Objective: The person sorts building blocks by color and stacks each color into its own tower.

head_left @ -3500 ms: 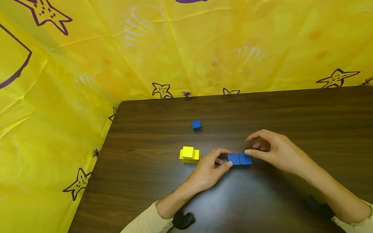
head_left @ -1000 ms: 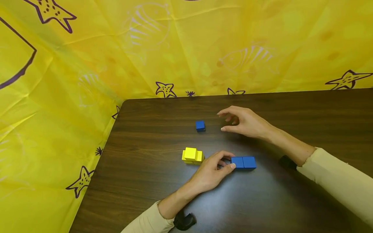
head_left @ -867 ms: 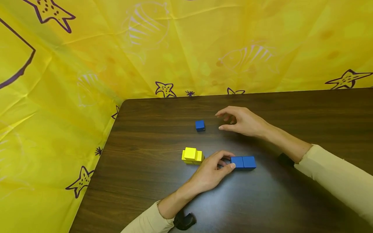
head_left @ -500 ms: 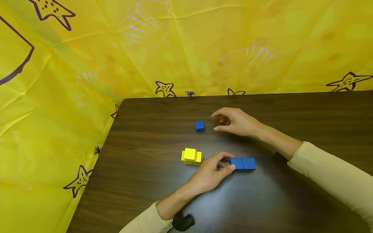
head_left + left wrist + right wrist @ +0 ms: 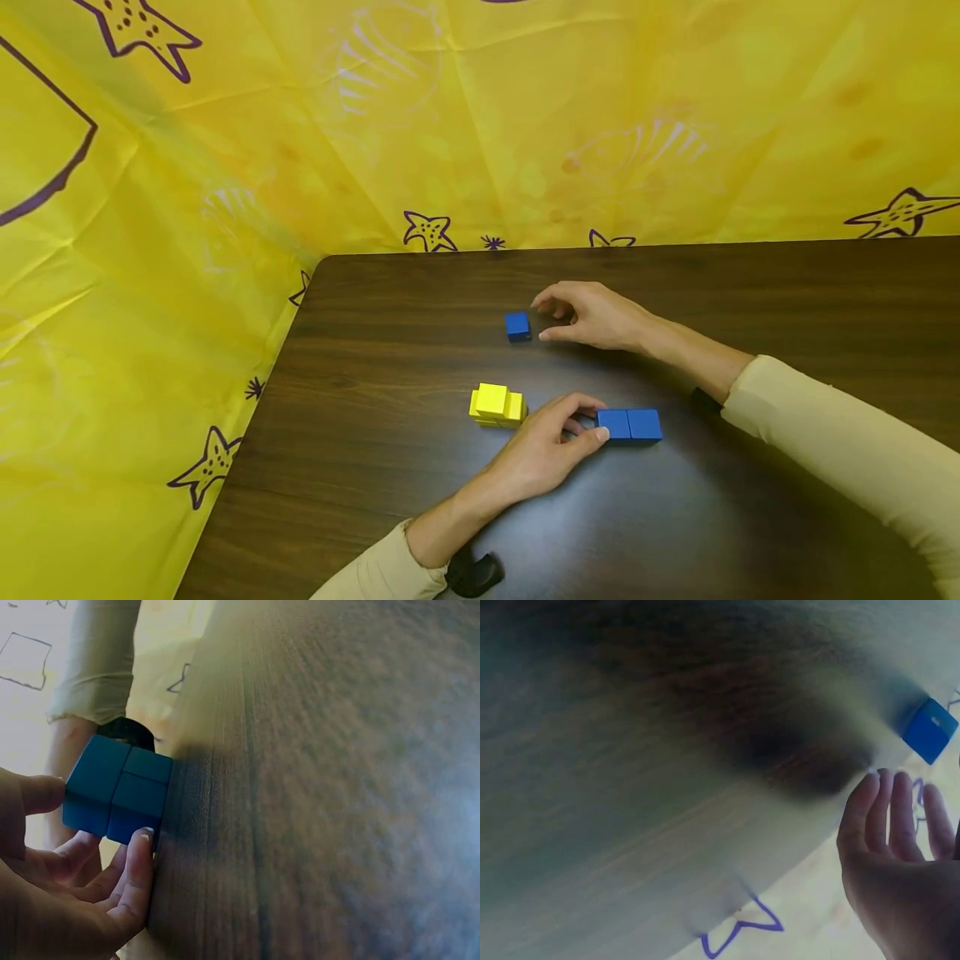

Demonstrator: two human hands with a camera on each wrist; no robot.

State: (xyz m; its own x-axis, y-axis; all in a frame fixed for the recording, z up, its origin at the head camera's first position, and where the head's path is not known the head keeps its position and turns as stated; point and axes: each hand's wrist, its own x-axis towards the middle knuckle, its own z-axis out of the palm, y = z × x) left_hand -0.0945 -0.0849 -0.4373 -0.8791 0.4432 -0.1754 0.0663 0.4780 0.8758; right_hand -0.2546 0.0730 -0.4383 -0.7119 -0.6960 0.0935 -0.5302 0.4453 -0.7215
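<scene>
My left hand [image 5: 536,454] holds the left end of a low stack of blue blocks [image 5: 632,425], thumb on the near side and fingers on the far side. Seen from the left wrist, these blue blocks [image 5: 139,799] lie in two layers on the table, with the left hand's fingertips against both layers. A single blue cube [image 5: 517,326] rests farther back. Just right of that cube is my right hand [image 5: 600,318], fingers gently bent, thumb apart and nothing in its grasp. In the right wrist view a gap shows between the hand [image 5: 900,862] and the cube [image 5: 931,730].
Several yellow blocks [image 5: 492,402], piled with one on top, stand left of the left hand's knuckles. The dark wooden table [image 5: 360,467] ends at a yellow patterned cloth [image 5: 517,125] behind and to the left. Black straps [image 5: 474,573] circle the wrists.
My right hand has left the right end of the blue stack, gone back and leftward, and come close beside the lone cube. The left hand keeps its grip on the stack.
</scene>
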